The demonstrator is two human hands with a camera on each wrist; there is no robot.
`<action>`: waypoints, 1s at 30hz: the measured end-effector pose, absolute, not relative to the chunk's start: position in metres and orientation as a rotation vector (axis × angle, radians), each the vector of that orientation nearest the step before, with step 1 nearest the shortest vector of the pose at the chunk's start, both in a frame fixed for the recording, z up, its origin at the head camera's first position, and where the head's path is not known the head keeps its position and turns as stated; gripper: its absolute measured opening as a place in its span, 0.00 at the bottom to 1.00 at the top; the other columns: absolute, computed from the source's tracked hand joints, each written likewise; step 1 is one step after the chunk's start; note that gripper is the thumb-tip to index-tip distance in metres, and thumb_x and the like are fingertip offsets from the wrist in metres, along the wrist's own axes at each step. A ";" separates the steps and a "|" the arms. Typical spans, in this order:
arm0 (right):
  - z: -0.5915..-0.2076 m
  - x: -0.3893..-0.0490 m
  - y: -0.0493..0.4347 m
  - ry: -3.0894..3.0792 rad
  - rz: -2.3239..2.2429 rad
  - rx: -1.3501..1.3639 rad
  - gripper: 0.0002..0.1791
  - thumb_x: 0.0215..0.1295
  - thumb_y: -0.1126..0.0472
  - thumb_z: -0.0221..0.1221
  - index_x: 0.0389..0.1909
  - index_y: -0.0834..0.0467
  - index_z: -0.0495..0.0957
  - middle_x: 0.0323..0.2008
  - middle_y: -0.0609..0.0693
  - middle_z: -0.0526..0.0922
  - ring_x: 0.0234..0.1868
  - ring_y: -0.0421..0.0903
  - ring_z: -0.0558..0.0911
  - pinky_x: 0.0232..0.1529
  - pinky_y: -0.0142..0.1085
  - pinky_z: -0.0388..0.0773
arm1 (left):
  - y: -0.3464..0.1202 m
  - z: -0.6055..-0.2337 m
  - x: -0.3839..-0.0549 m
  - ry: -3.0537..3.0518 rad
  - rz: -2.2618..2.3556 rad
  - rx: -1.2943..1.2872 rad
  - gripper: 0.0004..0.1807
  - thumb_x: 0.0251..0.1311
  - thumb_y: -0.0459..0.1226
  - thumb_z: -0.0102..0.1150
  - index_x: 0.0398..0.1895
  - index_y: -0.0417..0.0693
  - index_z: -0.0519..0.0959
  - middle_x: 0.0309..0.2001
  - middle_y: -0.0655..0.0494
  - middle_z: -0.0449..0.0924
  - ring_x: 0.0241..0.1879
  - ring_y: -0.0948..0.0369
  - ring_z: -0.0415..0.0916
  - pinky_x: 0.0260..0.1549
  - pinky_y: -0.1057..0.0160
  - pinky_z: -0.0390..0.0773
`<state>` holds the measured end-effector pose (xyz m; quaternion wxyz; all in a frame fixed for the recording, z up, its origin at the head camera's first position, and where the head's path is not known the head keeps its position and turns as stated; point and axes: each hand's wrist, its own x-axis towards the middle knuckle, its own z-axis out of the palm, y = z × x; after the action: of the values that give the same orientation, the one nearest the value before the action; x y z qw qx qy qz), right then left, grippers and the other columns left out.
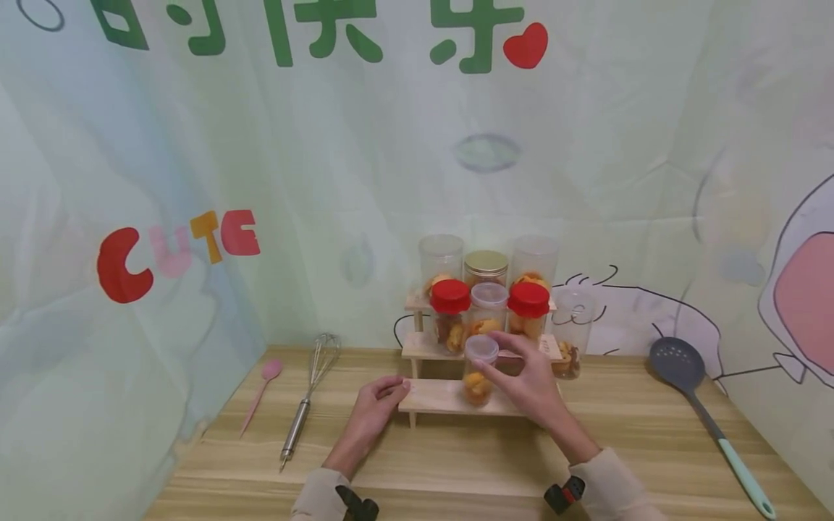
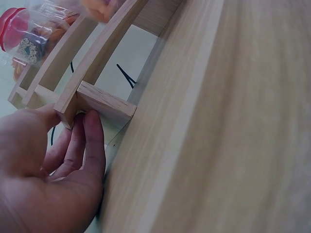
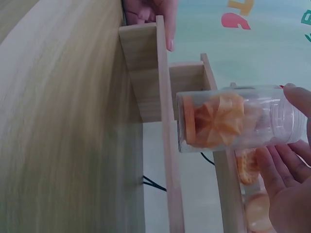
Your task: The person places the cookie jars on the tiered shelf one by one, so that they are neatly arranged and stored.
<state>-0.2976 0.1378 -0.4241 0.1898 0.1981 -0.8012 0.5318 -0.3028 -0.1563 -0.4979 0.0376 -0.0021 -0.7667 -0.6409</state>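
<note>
A tiered wooden rack [image 1: 433,396] stands on the table against the backdrop. At the left end of its lowest step, my left hand [image 1: 374,411] pinches the board, thumb on top and fingers curled under it in the left wrist view. My right hand [image 1: 533,383] grips a small clear jar [image 1: 478,369] near its top between thumb and fingers. Orange-brown cookies [image 3: 216,120] lie in the bottom of this jar. The jar is upright, its base right at the lowest step in the right wrist view.
Two red-lidded jars [image 1: 449,297] flank a clear-lidded jar [image 1: 489,297] on the middle step. Higher up are a gold-lidded jar [image 1: 485,266] and two clear ones. Another jar [image 1: 568,354] stands right. A whisk [image 1: 302,416], pink spoon [image 1: 260,394] and slotted skimmer [image 1: 700,405] lie at the sides.
</note>
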 end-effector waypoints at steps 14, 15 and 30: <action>-0.426 -0.301 0.119 -2.226 1.360 0.507 0.33 0.61 0.52 0.80 0.65 0.57 0.82 0.57 0.55 0.89 0.53 0.53 0.90 0.53 0.46 0.90 | -0.156 -0.497 -0.302 -2.354 -1.953 -0.002 0.28 0.77 0.47 0.65 0.67 0.33 0.79 0.63 0.37 0.85 0.58 0.55 0.83 0.51 0.64 0.82; -0.426 -0.301 0.118 -2.228 1.352 0.508 0.33 0.61 0.52 0.80 0.65 0.57 0.82 0.57 0.55 0.89 0.54 0.52 0.90 0.53 0.46 0.90 | -0.157 -0.497 -0.303 -2.354 -1.953 0.000 0.28 0.77 0.47 0.65 0.67 0.33 0.79 0.63 0.37 0.85 0.58 0.54 0.83 0.51 0.64 0.83; -0.428 -0.299 0.118 -2.247 1.345 0.489 0.36 0.61 0.51 0.80 0.68 0.56 0.80 0.59 0.53 0.88 0.57 0.52 0.88 0.56 0.46 0.89 | -0.156 -0.499 -0.303 -2.356 -1.954 0.013 0.29 0.77 0.48 0.65 0.67 0.34 0.80 0.63 0.38 0.85 0.59 0.54 0.83 0.54 0.61 0.83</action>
<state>-0.2994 0.1184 -0.4278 0.2365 0.1784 -0.8196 0.4904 -0.3029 -0.1561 -0.4985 0.0403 0.0042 -0.7692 -0.6377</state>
